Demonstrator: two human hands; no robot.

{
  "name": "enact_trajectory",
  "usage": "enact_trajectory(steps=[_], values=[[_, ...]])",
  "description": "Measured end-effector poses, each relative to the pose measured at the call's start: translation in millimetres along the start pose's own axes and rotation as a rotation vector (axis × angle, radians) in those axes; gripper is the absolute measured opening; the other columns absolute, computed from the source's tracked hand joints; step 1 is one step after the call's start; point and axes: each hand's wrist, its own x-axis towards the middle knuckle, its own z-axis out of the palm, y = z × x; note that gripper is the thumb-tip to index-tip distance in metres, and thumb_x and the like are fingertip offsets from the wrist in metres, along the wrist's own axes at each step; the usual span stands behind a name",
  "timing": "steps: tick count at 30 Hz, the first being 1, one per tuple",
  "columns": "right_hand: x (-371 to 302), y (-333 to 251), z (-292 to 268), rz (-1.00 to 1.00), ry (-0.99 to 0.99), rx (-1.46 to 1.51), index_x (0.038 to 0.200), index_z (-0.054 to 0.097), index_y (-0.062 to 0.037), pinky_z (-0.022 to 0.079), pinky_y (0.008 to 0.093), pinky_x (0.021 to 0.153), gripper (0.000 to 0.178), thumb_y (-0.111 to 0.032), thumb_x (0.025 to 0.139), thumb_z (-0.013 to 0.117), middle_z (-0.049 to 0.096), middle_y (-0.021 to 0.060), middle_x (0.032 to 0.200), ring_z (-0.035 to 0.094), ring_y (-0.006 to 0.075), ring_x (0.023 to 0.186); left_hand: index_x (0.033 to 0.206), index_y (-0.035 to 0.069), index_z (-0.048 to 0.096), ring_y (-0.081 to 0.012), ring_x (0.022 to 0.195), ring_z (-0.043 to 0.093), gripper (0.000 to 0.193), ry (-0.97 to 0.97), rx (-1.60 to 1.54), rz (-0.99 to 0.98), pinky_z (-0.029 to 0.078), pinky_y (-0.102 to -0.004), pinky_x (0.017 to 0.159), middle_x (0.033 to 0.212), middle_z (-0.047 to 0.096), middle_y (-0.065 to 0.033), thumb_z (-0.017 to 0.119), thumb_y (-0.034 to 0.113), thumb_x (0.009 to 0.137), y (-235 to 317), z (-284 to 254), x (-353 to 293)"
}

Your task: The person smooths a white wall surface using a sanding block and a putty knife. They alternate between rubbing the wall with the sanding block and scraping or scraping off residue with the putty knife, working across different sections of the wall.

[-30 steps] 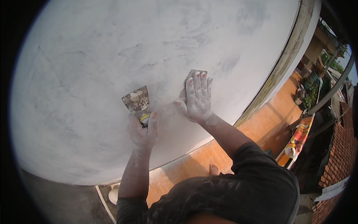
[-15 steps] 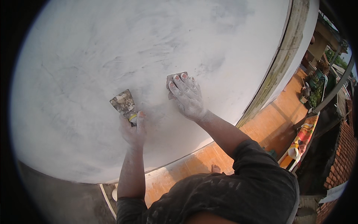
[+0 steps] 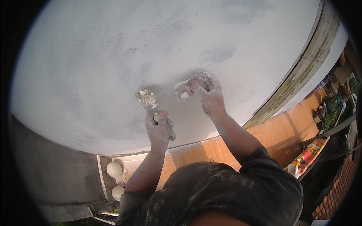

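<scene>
My left hand [image 3: 157, 133] is wrapped round the handle of a putty knife [image 3: 147, 100], its worn blade crusted with dried filler and pointing up and left. Dusted white, my right hand [image 3: 212, 96] pinches a piece of sandpaper [image 3: 184, 89] between thumb and fingers. The sandpaper is turned so that a brownish, powder-marked face shows, along with a pale edge. Both tools are in front of a white wall [image 3: 94, 75] with grey smears; whether either touches it I cannot tell.
A weathered, mossy strip [image 3: 290, 79] runs up the wall's right side. Below lies an orange floor [image 3: 264, 137]. White globes [image 3: 114, 169] stand at lower left. A colourful cloth [image 3: 307, 156] hangs over a rail, with plants [image 3: 332, 113] beyond.
My right hand has turned over, from palm flat on the sandpaper against the wall to pinching it with the thumb showing. My left hand and the putty knife appear further right; the view has shifted.
</scene>
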Motion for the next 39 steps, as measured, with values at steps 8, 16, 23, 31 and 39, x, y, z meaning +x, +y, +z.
enact_trajectory(steps=[8, 16, 23, 31, 39], values=[[-16.7, 31.3, -22.1, 0.347, -0.574, 0.452, 0.127, 0.062, -0.0222, 0.043, 0.0474, 0.112, 0.033, -0.002, 0.1, 0.061, 0.065, 0.0018, 0.134, 0.052, 0.0217, 0.136, 0.123, 0.008, 0.049, -0.0146, 0.071, 0.062, 0.024, 0.034, -0.378, -0.325, 0.051, -0.0291, 0.06, 0.115, 0.059, -0.0113, 0.055, 0.023, 0.105, 1.6, 4.3, -41.4], [-32.6, 72.5, -20.8, 0.618, -0.64, 0.532, 0.123, 0.065, -0.0219, 0.041, 0.0475, 0.117, 0.032, -0.001, 0.099, 0.061, 0.06, 0.003, 0.14, 0.048, 0.0219, 0.14, 0.121, 0.006, 0.05, -0.011, 0.079, 0.063, 0.032, 0.331, -0.097, -0.296, 0.055, -0.0272, 0.064, 0.101, 0.063, -0.0057, 0.067, 0.005, 0.094, -5.3, -13.1, -51.0], [-45.2, 114.1, -12.6, 0.752, -0.421, -0.081, 0.143, 0.052, -0.0057, 0.047, 0.0384, 0.107, 0.053, -0.004, 0.093, 0.068, 0.061, 0.0096, 0.126, 0.053, 0.0249, 0.133, 0.105, 0.008, 0.056, -0.0066, 0.067, 0.059, 0.024, 0.561, 0.338, -0.135, 0.05, -0.0241, 0.06, 0.082, 0.06, 0.0025, 0.068, -0.004, 0.088, -2.0, -79.8, -50.3], [-62.8, 136.8, 36.6, 0.879, -0.452, -0.357, 0.16, 0.022, 0.0001, 0.042, 0.0326, 0.105, 0.084, -0.001, 0.09, 0.07, 0.066, 0.0053, 0.102, 0.055, 0.0176, 0.118, 0.105, 0.003, 0.061, -0.0247, 0.076, 0.069, 0.024, 0.56, 0.902, 0.265, 0.054, -0.0378, 0.068, 0.089, 0.07, -0.0122, 0.074, 0.002, 0.084, -11.8, -167.2, -68.9], [-84.5, 215.0, 84.5, 1.068, -0.587, -0.305, 0.16, -0.023, -0.0132, 0.026, 0.0453, 0.124, 0.11, -0.003, 0.093, 0.064, 0.009, 0.022, 0.167, 0.027, 0.0345, 0.153, 0.108, 0.002, 0.065, -0.0319, 0.082, 0.071, 0.03, 0.526, 1.056, 0.417, 0.056, -0.0398, 0.072, 0.094, 0.071, -0.0157, 0.074, -0.003, 0.08, -19.5, -210.7, -84.3]])
